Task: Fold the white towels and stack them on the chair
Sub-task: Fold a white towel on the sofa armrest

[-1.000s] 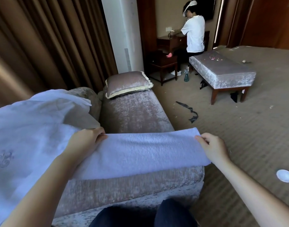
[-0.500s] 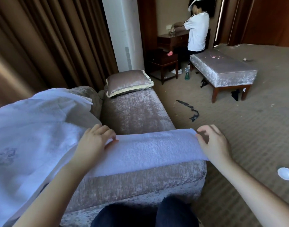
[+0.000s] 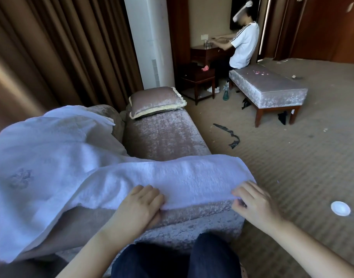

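Left hand (image 3: 139, 205) now at towel's (image 3: 182, 177) front

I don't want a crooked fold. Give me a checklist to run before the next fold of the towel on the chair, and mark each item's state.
1. Left hand grips the towel at its near edge: ok.
2. Right hand pinches the near right corner: ok.
3. Towel lies flat across the chair, no bunching: ok.
4. Towel's left end is free of the second white towel: cannot tell; the two overlap there.
5. Bare seat beyond the towel, up to the cushion: ok.
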`<state>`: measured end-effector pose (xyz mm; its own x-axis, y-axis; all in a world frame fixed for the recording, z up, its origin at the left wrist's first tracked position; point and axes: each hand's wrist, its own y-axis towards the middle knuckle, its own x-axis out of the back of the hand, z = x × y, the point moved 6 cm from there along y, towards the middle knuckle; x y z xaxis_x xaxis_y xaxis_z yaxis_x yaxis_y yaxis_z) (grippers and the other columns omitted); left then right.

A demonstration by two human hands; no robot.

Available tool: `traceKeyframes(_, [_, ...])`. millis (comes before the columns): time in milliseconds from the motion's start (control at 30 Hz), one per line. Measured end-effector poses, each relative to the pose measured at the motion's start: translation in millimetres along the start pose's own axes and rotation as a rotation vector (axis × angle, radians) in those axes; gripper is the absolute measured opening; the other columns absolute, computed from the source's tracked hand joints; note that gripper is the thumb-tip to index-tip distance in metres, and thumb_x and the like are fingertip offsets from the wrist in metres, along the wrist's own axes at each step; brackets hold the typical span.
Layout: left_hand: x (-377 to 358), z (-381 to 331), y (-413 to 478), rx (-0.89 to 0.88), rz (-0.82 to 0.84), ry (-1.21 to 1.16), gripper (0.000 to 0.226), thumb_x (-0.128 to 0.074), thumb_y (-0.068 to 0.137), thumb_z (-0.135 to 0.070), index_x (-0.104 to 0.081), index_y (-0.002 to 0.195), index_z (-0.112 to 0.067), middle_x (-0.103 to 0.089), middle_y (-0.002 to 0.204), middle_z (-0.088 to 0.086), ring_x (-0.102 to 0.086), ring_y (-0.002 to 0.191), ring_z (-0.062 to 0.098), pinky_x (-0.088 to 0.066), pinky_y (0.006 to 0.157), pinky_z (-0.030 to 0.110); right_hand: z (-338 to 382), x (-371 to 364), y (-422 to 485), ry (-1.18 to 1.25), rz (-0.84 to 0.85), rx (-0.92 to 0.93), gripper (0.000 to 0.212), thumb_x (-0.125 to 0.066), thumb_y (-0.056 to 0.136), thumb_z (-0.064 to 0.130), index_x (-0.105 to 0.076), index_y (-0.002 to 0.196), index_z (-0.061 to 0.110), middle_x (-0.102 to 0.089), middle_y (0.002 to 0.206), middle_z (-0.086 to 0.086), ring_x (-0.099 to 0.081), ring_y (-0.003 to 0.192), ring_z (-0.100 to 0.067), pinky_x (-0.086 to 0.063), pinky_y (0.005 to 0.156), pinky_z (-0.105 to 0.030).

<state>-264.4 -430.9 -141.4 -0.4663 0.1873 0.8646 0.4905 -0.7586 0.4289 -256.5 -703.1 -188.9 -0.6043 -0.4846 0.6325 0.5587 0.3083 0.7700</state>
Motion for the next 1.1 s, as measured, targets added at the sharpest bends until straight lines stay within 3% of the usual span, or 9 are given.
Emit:
traceKeyframes(167, [-7.3,-9.1,-13.9,0.033,0.08,-0.074,0.016,-0.058,0.08,-0.029,-0.048,0.089,-0.02,-0.051,0.08,-0.005,-0.046,0.069,0.018,-0.029,0.064,0.028,5.3,-5.3,-23.7,0.066,0.158,-0.04,0.016,-0.052,0.083,0.011,-0.067,0.079,0.011,-0.059,0.082,0.005,-0.054,0.078,-0.011,-0.044,0.071,-0.017])
traceKeyframes(233, [-2.7,1.3,-10.9,0.099,0.047,-0.123,0.015,-0.054,0.088,-0.035,-0.057,0.093,-0.02,-0.056,0.087,-0.006,-0.049,0.073,0.017,-0.034,0.066,0.029,2.5,-2.0,-18.1,0.105,0.162,-0.042,0.014,-0.054,0.085,0.015,-0.067,0.081,0.012,-0.061,0.085,0.006,-0.056,0.08,-0.011,-0.044,0.074,-0.019])
traceKeyframes(300, [8.8,19.7,-0.7,0.205,-0.023,-0.089,0.016,-0.05,0.091,-0.026,-0.061,0.096,-0.018,-0.059,0.092,-0.004,-0.053,0.074,0.02,-0.04,0.063,0.033,-7.2,3.5,-2.3,0.162,0.102,-0.11,0.02,-0.051,0.09,0.016,-0.069,0.086,0.008,-0.063,0.09,0.003,-0.057,0.084,-0.014,-0.044,0.08,-0.022])
traceKeyframes(400, [14.0,58.5,16.3,0.413,-0.014,0.164,0.016,-0.064,0.083,-0.017,-0.068,0.097,-0.01,-0.064,0.089,0.006,-0.059,0.073,0.031,-0.047,0.057,0.038,-37.1,1.2,33.6,0.118,0.054,-0.273,0.034,-0.039,0.094,0.017,-0.068,0.107,0.003,-0.065,0.106,-0.004,-0.053,0.099,-0.016,-0.038,0.092,-0.02])
traceKeyframes(533, [-7.0,88.2,17.5,0.504,0.161,0.242,0.031,-0.093,0.051,-0.011,-0.071,0.072,-0.011,-0.063,0.073,0.005,-0.061,0.062,0.031,-0.046,0.048,0.038,-65.6,-33.4,56.5,0.038,0.362,-0.411,0.033,-0.042,0.101,0.015,-0.057,0.13,0.012,-0.059,0.124,-0.001,-0.044,0.12,-0.02,-0.037,0.101,-0.036])
traceKeyframes(633, [-11.0,96.5,17.0,0.512,0.166,0.242,0.038,-0.09,0.046,0.0,-0.06,0.062,-0.016,-0.054,0.062,-0.002,-0.055,0.06,0.026,-0.038,0.048,0.032,-73.4,-42.8,54.8,0.077,0.441,-0.48,0.023,-0.048,0.1,0.019,-0.062,0.117,0.013,-0.057,0.112,-0.001,-0.046,0.109,-0.021,-0.036,0.09,-0.032])
traceKeyframes(767, [-7.6,102.9,25.3,0.559,0.084,0.246,0.042,-0.081,0.054,0.008,-0.048,0.067,-0.014,-0.045,0.05,-0.004,-0.047,0.057,0.025,-0.03,0.054,0.031,-74.5,-38.7,62.4,0.161,0.453,-0.527,0.009,-0.051,0.099,0.018,-0.057,0.093,0.015,-0.053,0.097,0.003,-0.051,0.091,-0.019,-0.032,0.073,-0.03])
traceKeyframes(933, [-18.8,118.2,33.3,0.63,0.095,0.246,0.031,-0.065,0.069,0.01,-0.046,0.077,-0.014,-0.053,0.061,0.0,-0.048,0.064,0.026,-0.038,0.059,0.037,-82.2,-36.3,64.2,0.058,0.452,-0.546,0.012,-0.044,0.101,0.024,-0.052,0.094,0.017,-0.057,0.083,0.003,-0.055,0.08,-0.025,-0.041,0.071,-0.038])
traceKeyframes(1100, [-34.7,117.2,31.5,0.612,0.238,0.15,0.016,-0.064,0.082,-0.003,-0.056,0.087,-0.015,-0.062,0.079,0.001,-0.057,0.079,0.027,-0.032,0.065,0.035,-75.1,-36.6,67.0,-0.058,0.431,-0.482,0.005,-0.053,0.097,0.019,-0.057,0.094,0.016,-0.06,0.099,0.003,-0.056,0.091,-0.024,-0.033,0.08,-0.036])
